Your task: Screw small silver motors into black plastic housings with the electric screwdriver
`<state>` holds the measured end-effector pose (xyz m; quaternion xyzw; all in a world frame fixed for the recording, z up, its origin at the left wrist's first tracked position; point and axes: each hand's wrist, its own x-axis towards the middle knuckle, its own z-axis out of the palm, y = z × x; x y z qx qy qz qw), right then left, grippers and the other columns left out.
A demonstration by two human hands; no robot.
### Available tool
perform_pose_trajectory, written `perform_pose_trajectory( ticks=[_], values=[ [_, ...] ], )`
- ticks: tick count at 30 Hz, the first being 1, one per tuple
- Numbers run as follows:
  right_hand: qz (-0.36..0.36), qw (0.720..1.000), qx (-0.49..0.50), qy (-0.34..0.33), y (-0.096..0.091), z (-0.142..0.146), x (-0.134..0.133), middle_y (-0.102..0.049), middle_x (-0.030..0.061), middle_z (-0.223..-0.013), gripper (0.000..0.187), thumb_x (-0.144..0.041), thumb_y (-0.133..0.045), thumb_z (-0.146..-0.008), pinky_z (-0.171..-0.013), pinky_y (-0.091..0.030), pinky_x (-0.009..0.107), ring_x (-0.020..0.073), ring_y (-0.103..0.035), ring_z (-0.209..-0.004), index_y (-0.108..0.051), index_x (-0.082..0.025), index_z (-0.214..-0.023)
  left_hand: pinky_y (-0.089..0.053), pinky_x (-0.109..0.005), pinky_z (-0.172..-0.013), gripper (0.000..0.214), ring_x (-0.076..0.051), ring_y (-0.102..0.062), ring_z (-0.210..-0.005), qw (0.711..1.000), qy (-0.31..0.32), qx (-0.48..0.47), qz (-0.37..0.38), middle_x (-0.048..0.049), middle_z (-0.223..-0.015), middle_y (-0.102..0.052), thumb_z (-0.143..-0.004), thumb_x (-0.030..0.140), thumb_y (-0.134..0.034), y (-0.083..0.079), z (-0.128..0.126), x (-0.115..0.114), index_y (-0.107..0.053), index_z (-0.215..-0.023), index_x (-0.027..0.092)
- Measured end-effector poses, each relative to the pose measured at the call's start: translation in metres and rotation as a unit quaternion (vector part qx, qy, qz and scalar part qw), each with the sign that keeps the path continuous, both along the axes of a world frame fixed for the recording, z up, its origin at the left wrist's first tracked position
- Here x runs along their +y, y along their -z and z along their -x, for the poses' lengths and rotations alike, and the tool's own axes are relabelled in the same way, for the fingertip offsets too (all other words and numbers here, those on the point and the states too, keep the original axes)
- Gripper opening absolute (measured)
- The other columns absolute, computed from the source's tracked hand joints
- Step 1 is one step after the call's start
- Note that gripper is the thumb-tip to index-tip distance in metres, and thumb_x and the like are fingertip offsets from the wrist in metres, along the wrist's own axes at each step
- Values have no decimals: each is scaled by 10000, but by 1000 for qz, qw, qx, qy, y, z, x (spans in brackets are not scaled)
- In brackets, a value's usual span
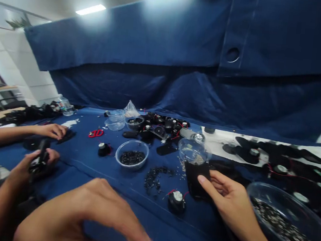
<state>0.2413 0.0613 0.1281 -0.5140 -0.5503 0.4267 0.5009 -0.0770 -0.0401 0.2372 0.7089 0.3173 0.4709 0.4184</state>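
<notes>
On a blue cloth-covered desk, the right hand grips the right edge of a flat black piece, with a clear plastic dome resting on its far end. A small black unit with red wires lies just left. The left hand hangs open and blurred above the desk, well apart from the piece.

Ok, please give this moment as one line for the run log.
left hand: empty, above blue cloth | right hand: touching black flat piece | beside: clear plastic cup
</notes>
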Motion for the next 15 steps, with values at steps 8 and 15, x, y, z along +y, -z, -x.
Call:
perform_pose_trajectory(
  ticks=[8, 15],
  values=[
    [-32, 999, -10, -11, -3, 2, -4, -759, 42, -873, 393, -519, -729, -849, -804, -593, 328, 224, -726, -831, -770, -191, -1062, -404, -206, -515, 277, -90, -541, -559, 995, -64, -7, 78, 5, -736, -666, -925, 456, -673, 46, -101, 138, -731, -955, 186],
    [-33, 999, 6, -9, -4, 7, -4, -789, 56, -976, 341, -465, -752, -845, -788, -585, 313, 228, -737, -849, -788, -202, -1058, -497, -269, -611, 539, -111, -613, -625, 982, 17, -103, 155, 2, -886, -616, -876, 476, -715, 98, -128, 142, -574, -1313, 194]
  ],
)
